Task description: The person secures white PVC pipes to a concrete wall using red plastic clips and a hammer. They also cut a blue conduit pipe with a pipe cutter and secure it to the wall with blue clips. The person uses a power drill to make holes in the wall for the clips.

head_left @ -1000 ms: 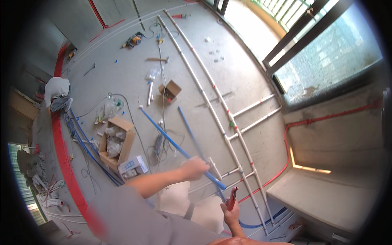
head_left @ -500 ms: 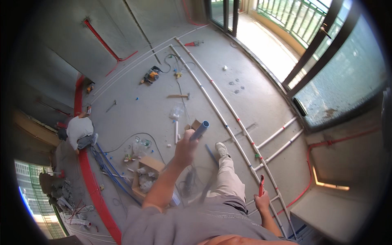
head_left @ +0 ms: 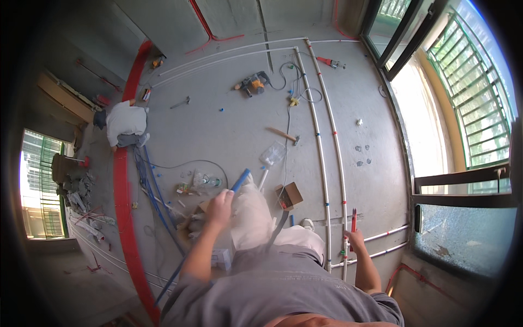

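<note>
My left hand (head_left: 219, 205) grips a long blue pipe (head_left: 240, 180), whose upper end points forward over my pale trousers while the rest runs back toward the lower left. My right hand (head_left: 354, 238) holds a red hand tool (head_left: 354, 218) upright beside two white pipe runs (head_left: 343, 174) fixed along the floor. Ahead of my legs lie an open cardboard box (head_left: 290, 196), a clear plastic bag (head_left: 274, 154) and a wooden-handled hammer (head_left: 282, 132). Part of another box is hidden by my left arm and leg.
A co-worker (head_left: 126, 122) in a white top crouches by a red floor band (head_left: 125, 174) at left. Farther forward lie a yellow power drill (head_left: 251, 83), a red tool (head_left: 329, 61) and loose cables. Glass balcony doors (head_left: 463, 240) stand at right; rubble (head_left: 81, 196) lies at left.
My legs have stepped forward and the view has shifted. My left hand has swung the blue pipe from pointing rightward toward my body to pointing forward. The red tool stays in my right hand.
</note>
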Demonstrator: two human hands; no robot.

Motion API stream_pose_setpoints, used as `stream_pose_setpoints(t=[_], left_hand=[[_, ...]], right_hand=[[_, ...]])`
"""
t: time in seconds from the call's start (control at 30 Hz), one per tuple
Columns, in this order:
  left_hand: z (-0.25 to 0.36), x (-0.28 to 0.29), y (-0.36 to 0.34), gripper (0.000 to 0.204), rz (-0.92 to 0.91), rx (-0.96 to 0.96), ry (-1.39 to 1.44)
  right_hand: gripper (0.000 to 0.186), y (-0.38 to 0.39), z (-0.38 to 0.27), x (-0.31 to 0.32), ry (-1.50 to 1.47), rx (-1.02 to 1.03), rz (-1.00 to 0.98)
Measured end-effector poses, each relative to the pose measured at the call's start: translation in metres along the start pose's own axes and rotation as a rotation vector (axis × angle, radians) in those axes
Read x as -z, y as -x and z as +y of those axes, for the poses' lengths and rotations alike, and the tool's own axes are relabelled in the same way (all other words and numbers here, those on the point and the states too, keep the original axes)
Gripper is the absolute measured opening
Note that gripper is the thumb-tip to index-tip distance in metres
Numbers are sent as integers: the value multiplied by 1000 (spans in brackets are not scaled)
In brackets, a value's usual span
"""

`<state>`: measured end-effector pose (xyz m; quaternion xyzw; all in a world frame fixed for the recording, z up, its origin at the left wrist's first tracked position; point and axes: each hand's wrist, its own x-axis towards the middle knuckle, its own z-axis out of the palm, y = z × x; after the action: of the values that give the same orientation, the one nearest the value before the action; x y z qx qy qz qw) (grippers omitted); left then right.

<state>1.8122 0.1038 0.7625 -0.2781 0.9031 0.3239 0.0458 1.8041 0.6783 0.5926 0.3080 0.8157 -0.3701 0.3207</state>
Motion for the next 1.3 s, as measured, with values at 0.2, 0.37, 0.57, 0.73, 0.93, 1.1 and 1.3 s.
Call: stream_pose_setpoints(t=[0.2,0.37,0.57,0.73,0.93,1.1,1.3], left_hand=[[-184,-23,-207,46,-374,728,187],[-244,45,-374,46,-363,554,-81],[-106,174,-597,44,-366,290,-524],[67,160,-771,39,-333,-171,-663],[220,76,-948,36,-445,-518,-502],[298,-17,-1083,43,-671,-595,-318],[339,-124,-1217,35,-798,-805,-291]], right_hand=[[28,-92,-177,-84,104,68,202],[26,-76,-327,-183,208,-370,85],[43,-88,-565,-237,77,-43,105],[55,-134,-725,-252,-53,77,121],[61,-268,-866,-279,-348,223,40],[67,-417,-963,-294,-438,245,-55],[56,-535,-1048,-285,-646,106,-173]])
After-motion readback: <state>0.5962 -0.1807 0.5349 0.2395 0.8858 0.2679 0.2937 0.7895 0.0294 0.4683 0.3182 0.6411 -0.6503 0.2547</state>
